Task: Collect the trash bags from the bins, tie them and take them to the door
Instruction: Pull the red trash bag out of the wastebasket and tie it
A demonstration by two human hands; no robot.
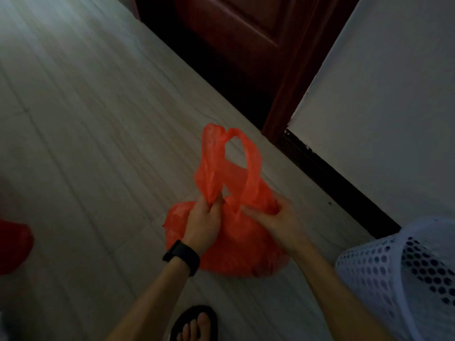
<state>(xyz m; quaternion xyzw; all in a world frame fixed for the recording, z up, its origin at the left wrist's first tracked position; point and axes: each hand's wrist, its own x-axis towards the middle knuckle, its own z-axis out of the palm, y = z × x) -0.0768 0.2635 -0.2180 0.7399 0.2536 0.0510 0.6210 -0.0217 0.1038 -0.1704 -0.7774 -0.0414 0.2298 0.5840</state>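
A white perforated plastic bin (403, 274) stands just right of the thin red plastic trash bag (236, 244), which rests on the pale tiled floor (86, 143) near a dark red wooden door (236, 40). The left hand (204, 222), a black watch (182, 257) on its wrist, pinches one bag handle; the right hand (278, 220) grips the other.

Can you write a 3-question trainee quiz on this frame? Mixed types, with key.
1. True or false: the red bag hangs in the air, clear of the floor.
2. Which wrist carries the black watch? A) left B) right C) neither
3. Fill in: the white mesh bin stands to the ___ of the bag.

Key:
1. False. It rests on the floor, while the left hand and right hand grip its handles.
2. A
3. right
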